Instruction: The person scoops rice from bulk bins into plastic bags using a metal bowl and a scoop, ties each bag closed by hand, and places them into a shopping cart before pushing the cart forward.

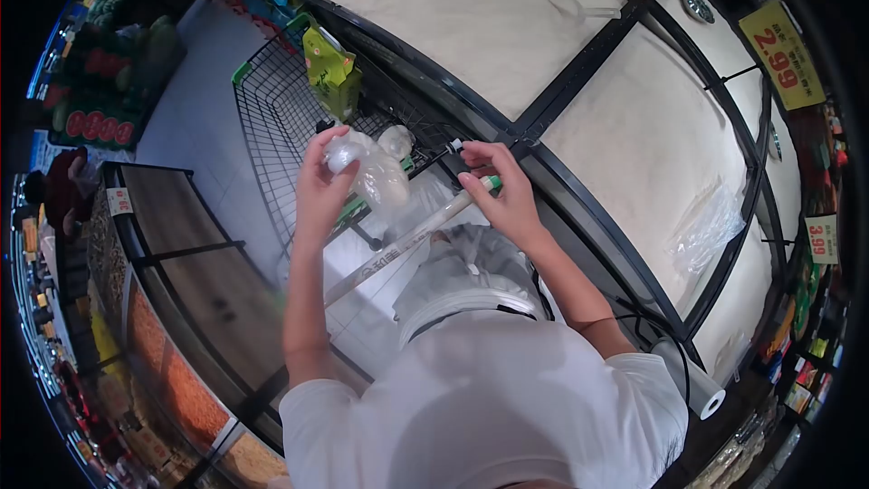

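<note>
My left hand (326, 179) is raised over the shopping cart (272, 118), its thumb and fingers closed on a clear plastic bag (385, 183). Something white and rounded shows inside the bag near my fingertips; its kind is unclear. To the right, my right hand (500, 188) is beside the green-tipped end of the cart's handle (418, 234). Its thumb and fingers are apart, with nothing plainly held. Close to those fingertips is a small black and white piece (455, 146) that I cannot identify. A green and yellow package (331, 75) stands in the cart.
Large black-framed bins of pale grain or powder (453, 14) lie ahead and right, one with a clear plastic bag (706, 231) on it. Bins with orange contents (172, 367) stand at left. A plastic roll (692, 380) is by my right elbow. Price signs (784, 54) hang right.
</note>
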